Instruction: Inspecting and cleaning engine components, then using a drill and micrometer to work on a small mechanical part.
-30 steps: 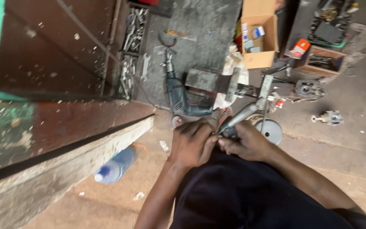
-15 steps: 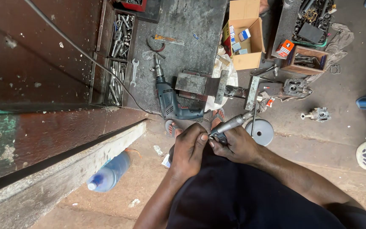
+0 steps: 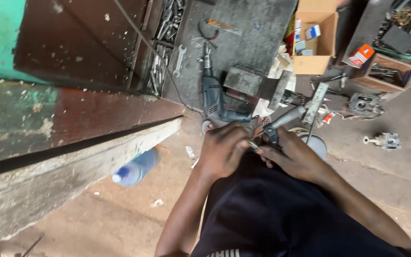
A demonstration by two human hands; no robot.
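My left hand (image 3: 222, 150) and my right hand (image 3: 293, 154) meet above my lap, over dark blue clothing (image 3: 281, 214). My right hand grips a grey metal shaft (image 3: 286, 117) with a black clamp-like piece (image 3: 271, 135) near its lower end. The shaft points up and to the right. My left hand's fingers pinch a small metal part (image 3: 253, 144) at the shaft's lower end, against my right fingers. A grey-blue electric drill (image 3: 213, 97) lies on the floor just beyond my hands.
A steel block (image 3: 243, 81) and metal bar (image 3: 315, 102) lie past the drill. Wrenches (image 3: 162, 47) fill a tray at the back. Cardboard box (image 3: 312, 50), wooden box (image 3: 381, 71), engine parts (image 3: 365, 104) at right. A plastic bottle (image 3: 136, 166) lies beside a concrete ledge (image 3: 72, 185).
The view has shifted slightly. My hands stay together on the shaft, working at its lower end; the shaft keeps pointing up and right.
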